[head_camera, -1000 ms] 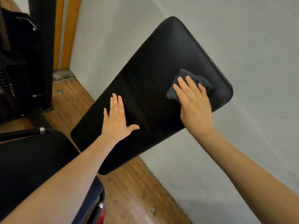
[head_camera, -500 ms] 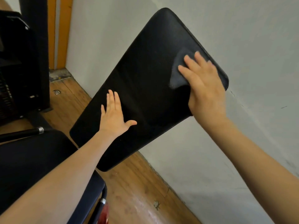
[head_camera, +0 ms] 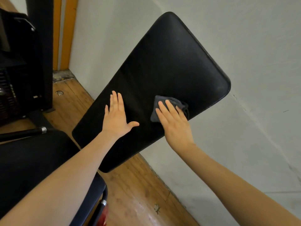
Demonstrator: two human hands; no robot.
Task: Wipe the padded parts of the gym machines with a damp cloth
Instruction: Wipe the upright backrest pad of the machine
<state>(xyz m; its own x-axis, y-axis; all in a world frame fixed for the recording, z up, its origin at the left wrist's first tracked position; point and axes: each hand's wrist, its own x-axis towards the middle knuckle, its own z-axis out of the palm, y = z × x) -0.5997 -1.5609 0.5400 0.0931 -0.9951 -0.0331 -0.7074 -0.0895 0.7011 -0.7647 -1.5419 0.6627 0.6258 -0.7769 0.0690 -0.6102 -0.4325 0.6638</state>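
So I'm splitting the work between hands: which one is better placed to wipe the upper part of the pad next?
The right hand: it already presses the cloth onto the pad. The left hand lies flat lower down, holding nothing.

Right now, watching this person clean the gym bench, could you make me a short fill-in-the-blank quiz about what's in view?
1. The right hand presses a dark grey ____ against the black back pad.
2. The left hand lies flat on the pad with its fingers ____.
3. The floor under the pad is made of ____.
4. Behind the pad stands a pale ____.

Missing words: cloth; straight; wood; wall
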